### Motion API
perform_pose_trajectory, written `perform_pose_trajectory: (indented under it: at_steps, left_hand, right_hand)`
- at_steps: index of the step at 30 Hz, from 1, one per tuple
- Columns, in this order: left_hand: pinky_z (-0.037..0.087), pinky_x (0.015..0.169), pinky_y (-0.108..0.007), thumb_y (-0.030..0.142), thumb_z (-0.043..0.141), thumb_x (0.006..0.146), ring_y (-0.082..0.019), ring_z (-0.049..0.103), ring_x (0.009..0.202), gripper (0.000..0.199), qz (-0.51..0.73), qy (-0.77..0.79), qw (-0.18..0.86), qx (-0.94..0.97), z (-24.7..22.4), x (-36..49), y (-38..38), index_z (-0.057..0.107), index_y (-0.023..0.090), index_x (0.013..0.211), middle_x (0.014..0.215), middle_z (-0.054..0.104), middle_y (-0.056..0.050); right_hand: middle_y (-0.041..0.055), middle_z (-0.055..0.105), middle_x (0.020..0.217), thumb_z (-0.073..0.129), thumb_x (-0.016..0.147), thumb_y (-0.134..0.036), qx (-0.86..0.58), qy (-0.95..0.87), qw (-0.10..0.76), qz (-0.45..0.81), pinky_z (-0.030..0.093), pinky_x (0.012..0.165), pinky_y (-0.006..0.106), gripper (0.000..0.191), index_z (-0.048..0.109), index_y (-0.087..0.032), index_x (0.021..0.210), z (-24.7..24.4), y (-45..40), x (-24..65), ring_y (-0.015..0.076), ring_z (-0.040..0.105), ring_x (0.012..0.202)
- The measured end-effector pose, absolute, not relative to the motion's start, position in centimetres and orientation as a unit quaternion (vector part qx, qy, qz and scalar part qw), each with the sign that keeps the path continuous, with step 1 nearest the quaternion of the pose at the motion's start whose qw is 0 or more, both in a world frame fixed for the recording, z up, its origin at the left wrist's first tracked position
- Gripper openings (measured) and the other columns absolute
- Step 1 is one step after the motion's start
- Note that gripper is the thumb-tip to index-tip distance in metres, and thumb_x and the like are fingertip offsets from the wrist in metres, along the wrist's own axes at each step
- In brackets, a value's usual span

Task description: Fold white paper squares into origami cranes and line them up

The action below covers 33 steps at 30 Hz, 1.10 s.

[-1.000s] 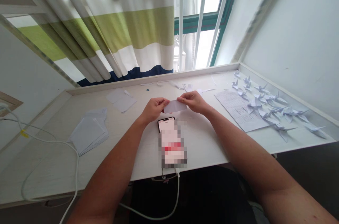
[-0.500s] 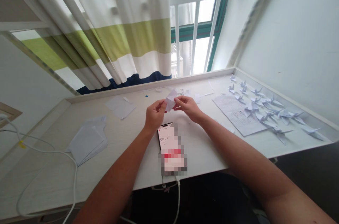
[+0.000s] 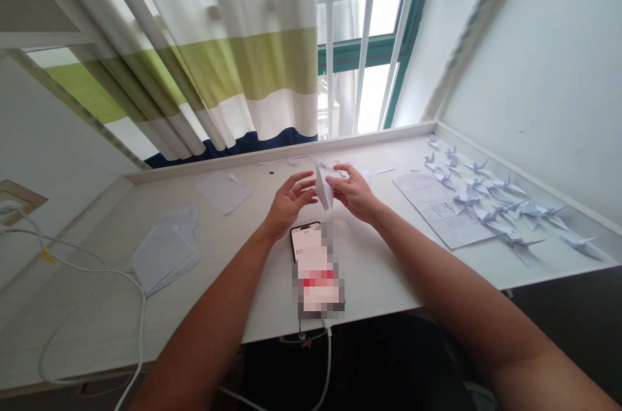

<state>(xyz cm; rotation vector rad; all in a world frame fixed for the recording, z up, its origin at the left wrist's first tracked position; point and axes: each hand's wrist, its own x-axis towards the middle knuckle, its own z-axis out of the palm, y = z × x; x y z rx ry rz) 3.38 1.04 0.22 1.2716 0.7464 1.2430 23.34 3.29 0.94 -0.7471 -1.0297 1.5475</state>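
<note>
A small folded white paper [image 3: 322, 187] is held up above the middle of the white desk [image 3: 233, 320]. My right hand [image 3: 354, 192] pinches its right side between thumb and fingers. Just left of the paper is my left hand [image 3: 289, 205], its thumb and fingers apart and curved toward the paper, with nothing between them. Below the hands a phone [image 3: 315, 268] lies on the desk, its screen partly blurred out.
Several folded paper cranes [image 3: 495, 203] stand at the right, some beside a printed sheet [image 3: 437, 207]. A stack of white paper [image 3: 162, 255] and loose sheets [image 3: 226, 192] lie on the left. A white cable [image 3: 142, 327] loops over the left front edge.
My left hand has let go of the paper and opened. The paper is now turned more upright and narrower in my right hand. The view has shifted slightly.
</note>
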Motion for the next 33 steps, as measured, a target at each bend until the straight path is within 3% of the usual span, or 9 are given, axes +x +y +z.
perform_pose_trajectory:
  at_steps: [5, 11, 16, 19, 23, 27, 33]
  left_hand:
    - [0.056, 0.088, -0.034, 0.032, 0.096, 0.072, -0.018, 0.068, 0.099, 0.053, 0.560, 0.325, 0.547, 0.531, 0.4, 3.6, 1.0, 0.080, 0.028, 0.122, 0.118, 0.076, -0.007]
    - [0.051, 0.078, -0.029, 0.032, 0.099, 0.068, -0.012, 0.058, 0.078, 0.047, 0.605, 0.341, 0.487, 0.529, 0.6, 3.5, 1.1, 0.085, 0.025, 0.112, 0.082, 0.071, 0.001]
    - [0.049, 0.070, -0.030, 0.044, 0.093, 0.075, -0.014, 0.059, 0.076, 0.035, 0.617, 0.383, 0.423, 0.541, 0.6, 3.3, 1.3, 0.086, 0.023, 0.102, 0.089, 0.077, -0.004]
    - [0.051, 0.075, -0.031, 0.049, 0.089, 0.078, -0.019, 0.065, 0.090, 0.031, 0.617, 0.391, 0.384, 0.565, 0.5, 3.2, 1.5, 0.084, 0.023, 0.095, 0.098, 0.077, -0.006]
    - [0.053, 0.083, -0.033, 0.051, 0.084, 0.083, -0.022, 0.068, 0.104, 0.029, 0.601, 0.414, 0.340, 0.594, 0.3, 3.0, 1.5, 0.081, 0.023, 0.092, 0.111, 0.075, -0.008]
    - [0.053, 0.089, -0.036, 0.049, 0.081, 0.087, -0.023, 0.071, 0.098, 0.029, 0.546, 0.428, 0.336, 0.637, 0.5, 3.2, 1.1, 0.082, 0.022, 0.097, 0.103, 0.080, -0.007]
    - [0.054, 0.086, -0.036, 0.051, 0.084, 0.084, -0.022, 0.073, 0.093, 0.034, 0.543, 0.439, 0.344, 0.628, 0.5, 3.3, 1.0, 0.083, 0.021, 0.099, 0.101, 0.082, -0.007]
  right_hand:
    - [-0.0005, 0.075, 0.086, 0.097, 0.068, -0.049, -0.312, -0.466, 0.547, 0.621, 0.054, 0.075, 0.031, 0.043, 0.071, -0.022, 0.090, 1.3, 3.3, 23.3, 0.0138, 0.065, 0.077]
    - [0.0034, 0.079, 0.105, 0.097, 0.070, -0.044, -0.287, -0.490, 0.524, 0.635, 0.054, 0.084, 0.034, 0.042, 0.084, -0.025, 0.105, 1.6, 3.0, 23.4, 0.0170, 0.068, 0.091]
    - [0.0035, 0.079, 0.100, 0.094, 0.074, -0.046, -0.285, -0.543, 0.522, 0.593, 0.055, 0.090, 0.039, 0.039, 0.083, -0.026, 0.105, 1.4, 2.9, 23.4, 0.0193, 0.070, 0.093]
    - [0.0041, 0.076, 0.092, 0.089, 0.079, -0.054, -0.311, -0.583, 0.520, 0.542, 0.055, 0.088, 0.041, 0.037, 0.082, -0.023, 0.099, 1.3, 2.9, 23.2, 0.0203, 0.068, 0.089]
    - [0.0060, 0.074, 0.100, 0.081, 0.085, -0.059, -0.348, -0.655, 0.527, 0.414, 0.055, 0.091, 0.042, 0.035, 0.081, -0.025, 0.093, 1.1, 2.9, 23.1, 0.0237, 0.067, 0.097]
    - [0.0058, 0.075, 0.098, 0.072, 0.094, -0.056, -0.364, -0.705, 0.505, 0.339, 0.055, 0.092, 0.044, 0.032, 0.078, -0.025, 0.094, 1.1, 2.5, 23.0, 0.0237, 0.068, 0.095]
    - [0.0052, 0.077, 0.094, 0.071, 0.095, -0.054, -0.363, -0.697, 0.503, 0.359, 0.056, 0.091, 0.045, 0.031, 0.075, -0.024, 0.093, 1.0, 2.3, 22.7, 0.0225, 0.069, 0.089]
